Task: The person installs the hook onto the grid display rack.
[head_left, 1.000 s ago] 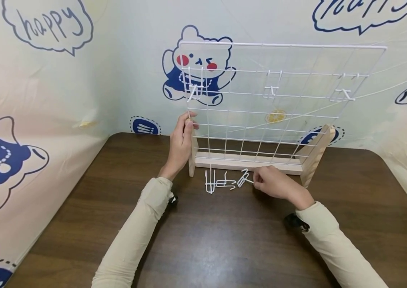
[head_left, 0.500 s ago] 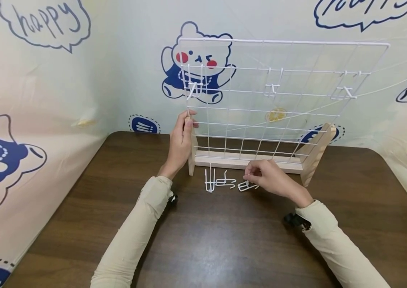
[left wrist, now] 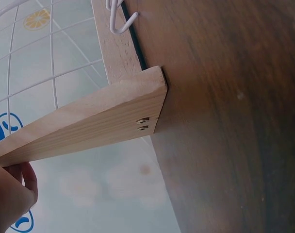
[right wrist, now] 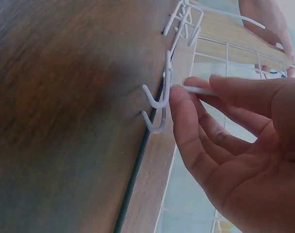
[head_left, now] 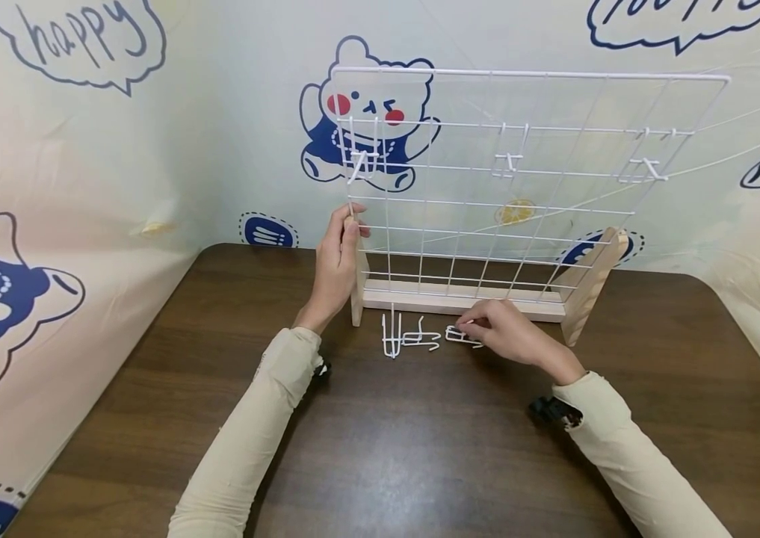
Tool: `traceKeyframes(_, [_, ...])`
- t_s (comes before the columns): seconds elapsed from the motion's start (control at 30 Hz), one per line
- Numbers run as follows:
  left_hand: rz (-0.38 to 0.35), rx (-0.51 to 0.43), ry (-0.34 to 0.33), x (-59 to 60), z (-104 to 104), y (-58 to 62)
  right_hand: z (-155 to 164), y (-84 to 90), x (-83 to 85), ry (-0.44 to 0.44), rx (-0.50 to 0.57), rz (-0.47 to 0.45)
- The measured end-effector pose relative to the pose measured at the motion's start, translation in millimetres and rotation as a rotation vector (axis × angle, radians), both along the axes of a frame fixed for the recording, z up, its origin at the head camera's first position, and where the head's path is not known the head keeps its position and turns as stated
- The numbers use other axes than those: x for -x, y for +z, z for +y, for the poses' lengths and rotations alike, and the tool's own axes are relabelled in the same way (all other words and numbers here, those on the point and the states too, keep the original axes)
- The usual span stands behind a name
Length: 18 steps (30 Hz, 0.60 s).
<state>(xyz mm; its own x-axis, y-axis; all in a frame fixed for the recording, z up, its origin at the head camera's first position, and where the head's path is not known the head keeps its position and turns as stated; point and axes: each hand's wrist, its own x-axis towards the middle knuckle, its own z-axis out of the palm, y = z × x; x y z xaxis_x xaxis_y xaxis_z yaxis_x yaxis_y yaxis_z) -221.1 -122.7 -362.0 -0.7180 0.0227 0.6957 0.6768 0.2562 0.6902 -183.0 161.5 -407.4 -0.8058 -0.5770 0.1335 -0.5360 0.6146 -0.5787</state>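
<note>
A white wire grid panel [head_left: 521,179] stands upright in a wooden stand [head_left: 460,302] on the dark wooden table [head_left: 380,448]. My left hand [head_left: 338,261] grips the stand's left upright [left wrist: 84,124] near its top. My right hand [head_left: 497,332] pinches a white wire hook [head_left: 459,336] lying on the table just in front of the stand; the right wrist view shows thumb and fingers closed on that hook [right wrist: 159,99]. Further white hooks [head_left: 406,338] lie to its left. Three hooks [head_left: 507,161] hang on the grid's upper rows.
The stand's right wooden upright [head_left: 591,280] angles forward. Cartoon-printed cloth walls [head_left: 84,187] close in the table at the back and both sides. Bare tabletop stretches in front of the stand.
My right hand moved left to the hook, lifted and turned it, and now holds it low at the table. The left hand has stayed on the stand.
</note>
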Motion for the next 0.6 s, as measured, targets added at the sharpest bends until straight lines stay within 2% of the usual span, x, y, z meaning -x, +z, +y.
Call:
traceKeyframes(0.1, [-0.001,0.003,0.003,0.2,-0.5,-0.2,0.5,1.4,-0.4,0.007,0.006,-0.018])
traceKeyframes(0.33, [0.000,0.003,0.006,0.3,-1.2,0.2,1.1,3.0,-0.1,0.100,0.047,-0.136])
traceKeyframes(0.6, [-0.014,0.002,0.011,-0.5,-1.0,0.9,3.6,-5.5,-0.8,0.109,0.178,-0.341])
